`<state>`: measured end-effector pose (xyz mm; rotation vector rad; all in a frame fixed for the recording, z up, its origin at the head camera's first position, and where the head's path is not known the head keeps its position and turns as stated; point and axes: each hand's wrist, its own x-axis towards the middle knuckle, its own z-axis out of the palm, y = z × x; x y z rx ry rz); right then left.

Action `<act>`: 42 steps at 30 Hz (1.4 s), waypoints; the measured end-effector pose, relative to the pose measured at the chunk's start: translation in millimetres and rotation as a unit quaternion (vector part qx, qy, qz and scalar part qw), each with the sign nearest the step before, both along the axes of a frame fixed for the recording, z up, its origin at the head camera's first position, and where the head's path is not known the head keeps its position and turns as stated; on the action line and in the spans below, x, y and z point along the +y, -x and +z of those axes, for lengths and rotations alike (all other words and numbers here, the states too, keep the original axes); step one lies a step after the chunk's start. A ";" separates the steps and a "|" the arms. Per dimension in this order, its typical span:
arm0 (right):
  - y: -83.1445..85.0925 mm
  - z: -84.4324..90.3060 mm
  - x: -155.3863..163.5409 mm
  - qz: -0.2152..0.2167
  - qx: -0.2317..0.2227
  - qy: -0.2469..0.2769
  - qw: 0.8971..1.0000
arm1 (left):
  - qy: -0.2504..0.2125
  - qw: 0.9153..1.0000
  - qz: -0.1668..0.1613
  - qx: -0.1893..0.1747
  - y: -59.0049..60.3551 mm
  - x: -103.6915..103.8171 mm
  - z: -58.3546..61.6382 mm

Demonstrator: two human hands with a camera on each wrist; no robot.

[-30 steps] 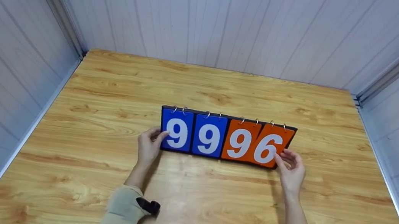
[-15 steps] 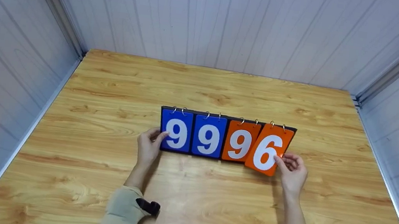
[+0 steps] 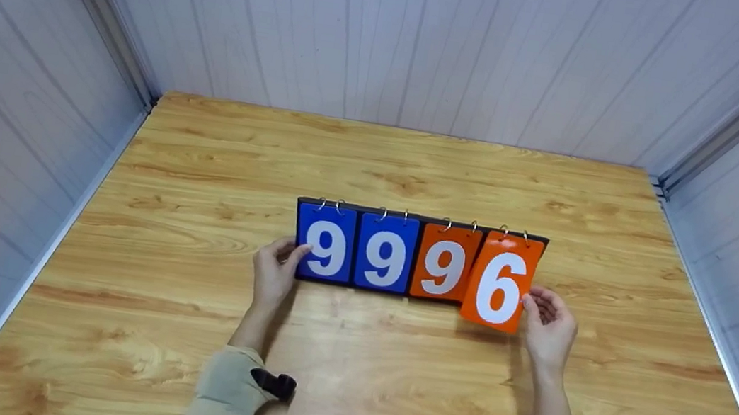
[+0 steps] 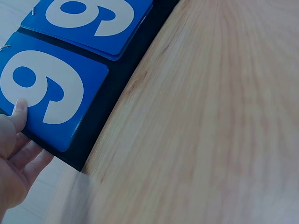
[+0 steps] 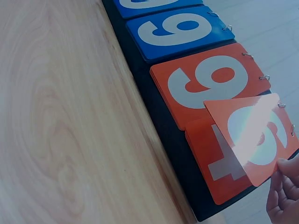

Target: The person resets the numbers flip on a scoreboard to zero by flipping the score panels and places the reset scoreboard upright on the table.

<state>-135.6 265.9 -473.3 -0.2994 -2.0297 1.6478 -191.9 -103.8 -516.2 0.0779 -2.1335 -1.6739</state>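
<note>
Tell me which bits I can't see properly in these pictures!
Right wrist view: the whole number on the lower orange card, because the lifted orange card covers part of it.
Right wrist view: the rest of the farthest blue card, cut off by the top edge.
Right wrist view: some of the right hand, past the right edge.
Left wrist view: part of the left hand, tucked behind the black board.

A black flip scoreboard (image 3: 415, 256) is on the tabletop (image 3: 362, 371), its numbers reading 9996 in the head view. Metal rings (image 3: 382, 213) carry two blue cards (image 3: 385, 256) and two orange stacks (image 3: 445, 264) with white numerals. The left hand (image 3: 274, 273) grips the left end. The right hand (image 3: 550, 328) pinches the 6 card (image 3: 500, 289), lifted away from the card beneath (image 5: 222, 172), whose numeral is partly covered.
</note>
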 end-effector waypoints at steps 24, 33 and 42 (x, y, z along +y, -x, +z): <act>-4.0 -12.0 23.5 0.062 0.059 0.102 0.991 | 0.004 1.000 0.002 0.007 -0.4 -0.3 0.4; -2.1 -19.4 32.2 0.137 0.177 0.180 0.958 | 0.009 1.000 0.004 -0.005 -1.0 0.6 0.8; -2.2 17.6 17.1 0.116 0.261 0.153 0.946 | 0.004 1.000 0.004 -0.006 -0.8 0.7 0.1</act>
